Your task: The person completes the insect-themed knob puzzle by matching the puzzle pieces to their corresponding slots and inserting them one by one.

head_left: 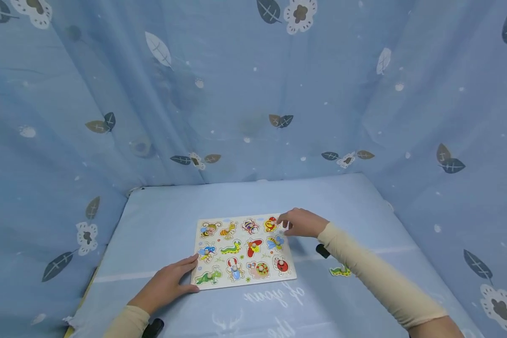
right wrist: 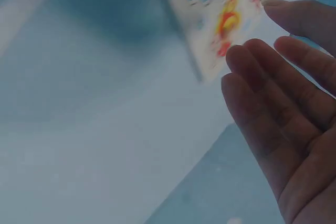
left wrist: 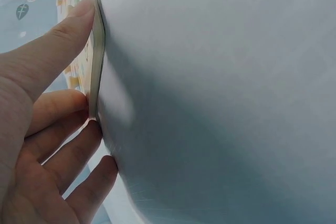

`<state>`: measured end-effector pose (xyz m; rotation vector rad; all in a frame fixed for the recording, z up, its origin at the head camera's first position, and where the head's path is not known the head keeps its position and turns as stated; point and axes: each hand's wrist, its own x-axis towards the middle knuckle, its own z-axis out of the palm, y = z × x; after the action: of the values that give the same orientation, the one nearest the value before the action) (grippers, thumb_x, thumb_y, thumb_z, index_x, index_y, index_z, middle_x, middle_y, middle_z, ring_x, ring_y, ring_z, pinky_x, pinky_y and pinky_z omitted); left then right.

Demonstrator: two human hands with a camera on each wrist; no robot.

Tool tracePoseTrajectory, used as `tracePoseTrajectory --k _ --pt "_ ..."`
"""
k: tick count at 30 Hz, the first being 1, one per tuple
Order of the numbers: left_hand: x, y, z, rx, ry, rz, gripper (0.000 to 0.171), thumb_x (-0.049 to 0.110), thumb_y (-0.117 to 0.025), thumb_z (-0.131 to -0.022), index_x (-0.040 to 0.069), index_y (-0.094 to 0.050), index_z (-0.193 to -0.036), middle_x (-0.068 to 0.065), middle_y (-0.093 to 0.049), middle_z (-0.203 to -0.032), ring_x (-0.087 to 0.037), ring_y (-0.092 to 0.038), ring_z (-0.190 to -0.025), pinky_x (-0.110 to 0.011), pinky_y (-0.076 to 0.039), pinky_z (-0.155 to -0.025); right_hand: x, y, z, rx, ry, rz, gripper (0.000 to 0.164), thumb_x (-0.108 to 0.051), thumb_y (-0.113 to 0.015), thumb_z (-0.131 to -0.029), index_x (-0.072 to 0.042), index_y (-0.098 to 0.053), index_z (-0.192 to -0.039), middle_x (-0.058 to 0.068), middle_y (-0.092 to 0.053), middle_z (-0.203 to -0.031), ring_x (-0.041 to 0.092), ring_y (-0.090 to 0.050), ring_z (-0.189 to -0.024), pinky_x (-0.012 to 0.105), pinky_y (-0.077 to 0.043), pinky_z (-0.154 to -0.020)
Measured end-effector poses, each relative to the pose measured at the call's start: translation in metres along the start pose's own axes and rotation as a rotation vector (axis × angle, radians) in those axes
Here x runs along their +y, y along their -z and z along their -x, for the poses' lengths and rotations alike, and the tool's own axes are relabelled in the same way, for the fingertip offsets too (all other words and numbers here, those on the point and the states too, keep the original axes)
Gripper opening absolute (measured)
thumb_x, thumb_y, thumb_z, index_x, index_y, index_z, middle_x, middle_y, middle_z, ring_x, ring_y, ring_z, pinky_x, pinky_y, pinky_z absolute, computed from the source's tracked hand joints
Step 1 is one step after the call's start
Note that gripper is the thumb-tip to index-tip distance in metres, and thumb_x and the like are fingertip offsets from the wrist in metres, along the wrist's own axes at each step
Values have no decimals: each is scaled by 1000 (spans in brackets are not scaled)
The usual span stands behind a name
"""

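A wooden knob puzzle board (head_left: 243,285) with several rows of colourful insect pieces lies flat on the table. My left hand (head_left: 169,281) rests at its near left corner; in the left wrist view the thumb and index finger touch the board's edge, with the other fingers spread below. At the far right corner, my right hand (head_left: 302,222) hovers beside a red-and-yellow bug piece (head_left: 270,224). In the right wrist view its fingers (right wrist: 262,114) are loosely bent and apart from the thumb, with nothing between them.
A green caterpillar piece (head_left: 339,271) lies on the table to the right of the board, partly hidden by the right sleeve (head_left: 376,270). The table has a pale blue cloth (head_left: 165,206) with white lettering. Blue patterned curtains (head_left: 236,94) stand around the table's back and sides.
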<state>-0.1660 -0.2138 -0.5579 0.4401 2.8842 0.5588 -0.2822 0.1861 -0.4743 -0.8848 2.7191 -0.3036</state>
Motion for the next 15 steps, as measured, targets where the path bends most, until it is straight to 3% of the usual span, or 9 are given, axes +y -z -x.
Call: tracePoseTrajectory --k 4,10,15 --pt "-2 3 1 8 0 -8 87 60 -77 -68 14 -54 -140 6 -43 -153 -25 -47 -137 -47 -47 -107 22 -3 32 -13 -87 8 29 -14 -78 -83 -12 -70 -111 2 -73 -100 10 -65 -85 28 -57 -75" --pt "1 4 2 3 9 -18 89 61 -76 -68 14 -55 -139 6 -43 -153 -25 -48 -136 -46 -47 -108 45 -26 86 9 -132 27 12 -11 -77 -80 -16 -69 -88 -8 -67 -81 3 -56 -70 23 -52 -62" --pt "1 2 1 -5 7 -14 89 61 -76 -67 14 -55 -139 6 -44 -153 -25 -48 -136 -46 -47 -107 56 -45 121 24 -160 55 19 -7 -77 -76 -20 -64 -74 -14 -56 -68 3 -47 -62 21 -44 -55"
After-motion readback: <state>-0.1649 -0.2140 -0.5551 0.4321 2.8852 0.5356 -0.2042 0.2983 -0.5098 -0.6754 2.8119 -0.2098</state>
